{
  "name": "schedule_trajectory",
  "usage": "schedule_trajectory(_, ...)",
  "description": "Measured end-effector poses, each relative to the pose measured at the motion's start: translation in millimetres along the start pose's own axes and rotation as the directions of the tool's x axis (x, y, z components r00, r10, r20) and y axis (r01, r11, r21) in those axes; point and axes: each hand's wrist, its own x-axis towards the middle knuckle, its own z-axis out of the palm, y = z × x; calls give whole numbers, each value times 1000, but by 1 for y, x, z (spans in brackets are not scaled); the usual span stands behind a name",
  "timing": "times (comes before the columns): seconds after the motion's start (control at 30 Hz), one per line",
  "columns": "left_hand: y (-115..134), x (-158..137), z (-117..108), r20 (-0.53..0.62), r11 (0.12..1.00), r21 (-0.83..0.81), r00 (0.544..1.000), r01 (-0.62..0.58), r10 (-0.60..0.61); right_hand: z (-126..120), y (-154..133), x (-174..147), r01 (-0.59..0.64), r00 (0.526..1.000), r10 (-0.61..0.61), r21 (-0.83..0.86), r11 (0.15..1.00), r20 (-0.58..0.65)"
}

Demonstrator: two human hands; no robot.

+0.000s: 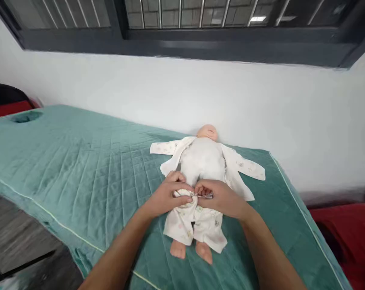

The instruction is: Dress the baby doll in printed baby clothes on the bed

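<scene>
Doll (203, 158), soft white body, on its back on a green quilted cover (104, 177); taken as landmark for all places below. White printed jacket (250, 166) spread under and around the doll's trunk, front undone, sleeves flung out to either side. Printed trousers (211, 229) on the doll's legs, waist bunched below its belly; bare feet (178, 249) poking from the hems.

Left hand (167, 192) at the trouser waist, over one side of the doll's lap: thumb and forefinger a little apart, a fold of bunched cloth between them. Right hand (220, 197) over the other side, nearly meeting the left: fingers curled in, tips drawn together at the waist cloth; exact grip hidden. Small greyish thing beside the right fingers, too small to identify.

Beyond the doll's head, close by: white wall (245, 100), with a dark-framed barred window (182, 44) above. Well left of the doll, a round hollow (27, 117) in the cover. Far right of the doll, something red (348, 233), blurred
</scene>
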Motion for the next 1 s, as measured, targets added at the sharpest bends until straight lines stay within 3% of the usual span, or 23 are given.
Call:
schedule_trajectory(0.2,0,-3,1,-12,1000,-8,1000,-23,23,-1,-3,-1,-8,1000,8,-18,1000,-15)
schedule_trajectory(0.6,-6,-15,9,-151,1000,-19,988,-23,20,6,-7,-2,-11,998,6,-81,997,-55)
schedule_trajectory(0.73,-9,-15,12,-179,1000,-2,984,-11,10,4,-2,-5,-21,1000,24,138,990,-15)
schedule_trajectory(0.83,-6,-15,12,-179,1000,28,984,0,5,1,10,-6,-13,1000,14,374,927,0)
schedule_trajectory(1.0,12,2,8,-103,977,211,993,-36,59,-1,28,-4,102,990,-21,604,791,-140)
